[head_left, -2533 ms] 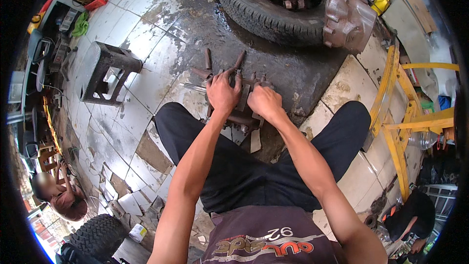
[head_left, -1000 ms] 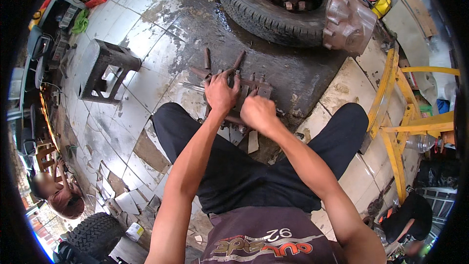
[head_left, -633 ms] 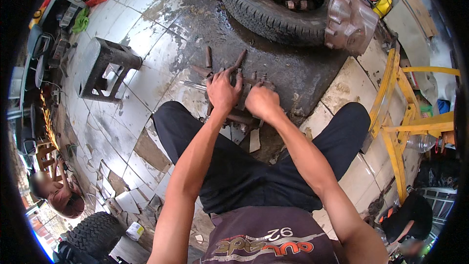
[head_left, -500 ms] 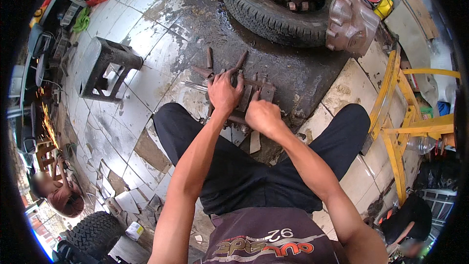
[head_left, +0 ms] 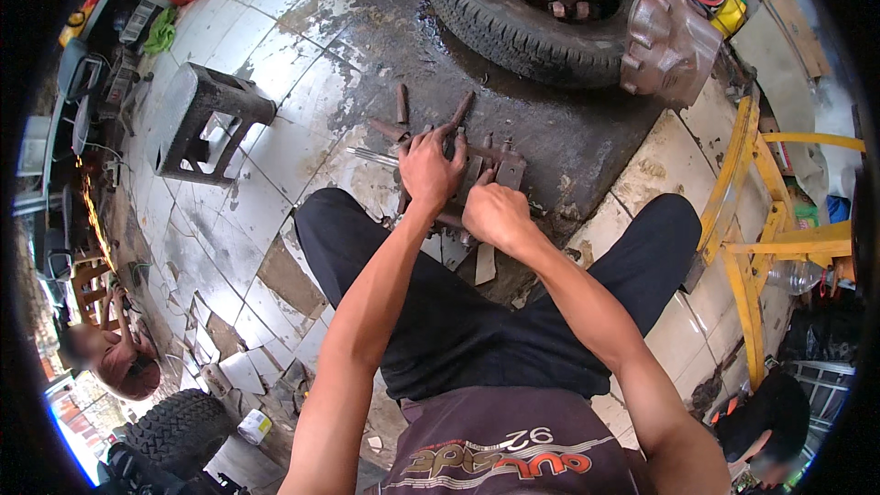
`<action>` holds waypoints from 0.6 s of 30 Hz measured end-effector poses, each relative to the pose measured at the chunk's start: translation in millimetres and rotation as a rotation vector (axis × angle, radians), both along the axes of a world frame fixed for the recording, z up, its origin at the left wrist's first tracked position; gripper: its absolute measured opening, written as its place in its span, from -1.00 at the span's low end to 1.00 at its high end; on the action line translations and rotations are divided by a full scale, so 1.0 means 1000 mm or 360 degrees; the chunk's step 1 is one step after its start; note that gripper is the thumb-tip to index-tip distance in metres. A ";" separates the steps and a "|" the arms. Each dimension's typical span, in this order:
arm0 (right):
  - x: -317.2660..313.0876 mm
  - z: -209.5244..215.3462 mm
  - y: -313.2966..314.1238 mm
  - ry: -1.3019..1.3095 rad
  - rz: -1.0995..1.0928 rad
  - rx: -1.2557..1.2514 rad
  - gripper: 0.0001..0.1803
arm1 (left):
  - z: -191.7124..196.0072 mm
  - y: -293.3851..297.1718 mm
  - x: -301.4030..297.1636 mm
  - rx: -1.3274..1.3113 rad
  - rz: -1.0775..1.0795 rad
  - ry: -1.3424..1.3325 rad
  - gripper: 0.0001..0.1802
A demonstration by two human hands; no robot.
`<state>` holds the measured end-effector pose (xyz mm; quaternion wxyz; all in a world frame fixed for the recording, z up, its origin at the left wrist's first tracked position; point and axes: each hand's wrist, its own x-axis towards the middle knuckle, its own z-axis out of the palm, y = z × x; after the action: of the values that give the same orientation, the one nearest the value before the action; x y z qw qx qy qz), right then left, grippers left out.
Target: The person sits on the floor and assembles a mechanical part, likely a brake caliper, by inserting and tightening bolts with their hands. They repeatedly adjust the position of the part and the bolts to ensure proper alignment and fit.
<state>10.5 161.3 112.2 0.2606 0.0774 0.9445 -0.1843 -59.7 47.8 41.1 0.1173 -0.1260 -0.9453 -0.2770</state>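
Observation:
Between my knees, a dark, greasy metal assembly (head_left: 510, 170) lies on the stained floor, a bright ridged shaft (head_left: 371, 157) sticking out of its left side. My left hand (head_left: 429, 170) is closed over the assembly's left part, its fingers hiding what lies beneath. Against the near right side, my right hand (head_left: 496, 214) is curled with thumb and forefinger together. Whatever these fingers hold is too small or hidden to tell. Just beyond my left hand are a short rusty rod (head_left: 401, 104) and a longer rod-like piece (head_left: 463, 109) slanting outward.
A large tire (head_left: 522, 37) with metal parts inside lies ahead, a metal housing (head_left: 666, 46) against its right side. A black stool (head_left: 206, 119) stands left, a yellow metal frame (head_left: 747, 220) right. At far left a person (head_left: 124, 362) sits near flying sparks (head_left: 94, 220); another person (head_left: 765, 417) is lower right.
The whole view has shifted slightly, so the floor and tire appear a little farther right. My right hand has moved slightly closer to my left; both stay at the metal assembly.

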 end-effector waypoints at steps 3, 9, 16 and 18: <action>-0.014 0.006 0.014 0.0038 -0.0122 -0.0071 -0.70 | 0.003 0.001 0.000 -0.0014 -0.0009 -0.0041 -0.65; 0.005 0.012 -0.003 -0.0029 0.0128 -0.0014 -0.69 | 0.003 0.001 -0.002 -0.0032 0.0007 -0.0069 -0.64; 0.000 -0.001 -0.001 -0.0013 0.0071 -0.0043 -0.68 | 0.004 -0.002 -0.002 -0.0081 0.0020 -0.0034 -0.64; -0.003 -0.005 0.005 0.0002 -0.0087 -0.0028 -0.68 | 0.004 0.004 -0.001 -0.0066 0.0011 -0.0032 -0.64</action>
<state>7.4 165.9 106.9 0.2555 0.1008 0.9406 -0.1996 -60.9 52.0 44.7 0.1062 -0.1224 -0.9524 -0.2583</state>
